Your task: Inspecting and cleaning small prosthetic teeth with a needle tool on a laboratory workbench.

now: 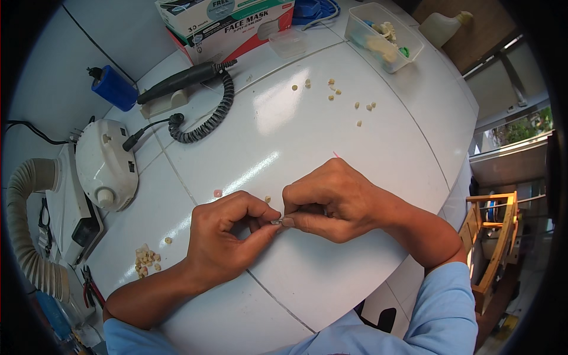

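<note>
Near the middle of the table, my left hand (228, 231) pinches a tiny shiny grey piece (276, 222) between thumb and forefinger. The fingertips of my right hand (331, 204) meet it from the other side, pressed together. A thin pink tip (336, 155) pokes out behind the right knuckles, so that hand seems to hold a slim stick, mostly hidden. Just beyond the fingertips lies a small cream tooth-like piece (268, 199). A pink square bit (218, 193) rests beyond my left hand.
A heap of tooth-like pieces (145, 258) lies left; several more (331, 89) are scattered at the back. Around the edge are a control box (109, 165), a corded handpiece (183, 80), a ribbed hose (26, 219), pliers (90, 287), a mask box (236, 32) and a plastic tub (384, 56).
</note>
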